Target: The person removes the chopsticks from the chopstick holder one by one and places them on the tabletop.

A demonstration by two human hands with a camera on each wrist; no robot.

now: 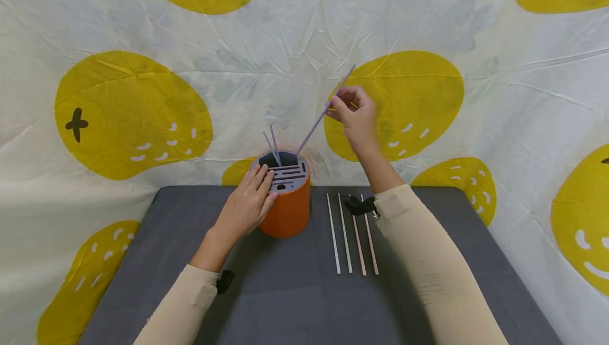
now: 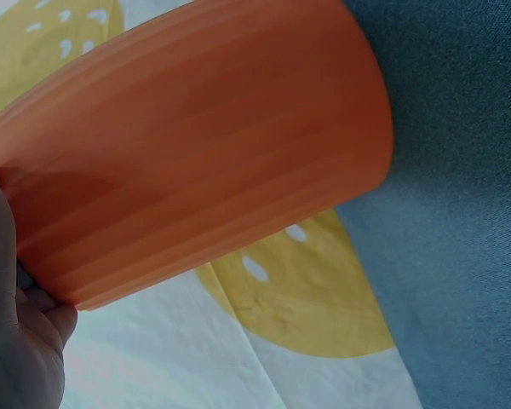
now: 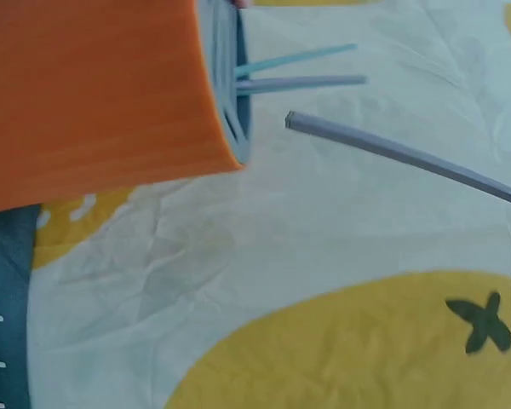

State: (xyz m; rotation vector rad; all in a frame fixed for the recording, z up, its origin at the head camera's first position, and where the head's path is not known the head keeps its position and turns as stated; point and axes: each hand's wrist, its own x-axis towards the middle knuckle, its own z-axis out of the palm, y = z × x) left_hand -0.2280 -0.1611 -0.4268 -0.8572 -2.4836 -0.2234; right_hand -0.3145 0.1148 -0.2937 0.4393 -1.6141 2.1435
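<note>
An orange cylindrical utensil holder (image 1: 285, 215) stands upright, with a grey slotted top (image 1: 290, 176). My left hand (image 1: 247, 202) rests on its left edge, fingers laid over the top. In the left wrist view that hand (image 2: 30, 341) touches the orange wall near the rim. Up and to the right, my right hand (image 1: 356, 115) pinches a purple chopstick (image 1: 316, 126), tilted with its lower end close to the holder's back right rim. The right wrist view shows this chopstick's end (image 3: 358, 135) apart from the opening. A blue chopstick (image 3: 298, 60) and another purple one (image 3: 315, 83) stick out of the holder.
Two whitish chopsticks (image 1: 333, 234) and two pink ones (image 1: 359, 247) lie side by side on the dark grey table (image 1: 280, 297), right of the holder. Behind the table hangs a pale cloth (image 1: 266, 91) with yellow fruit shapes.
</note>
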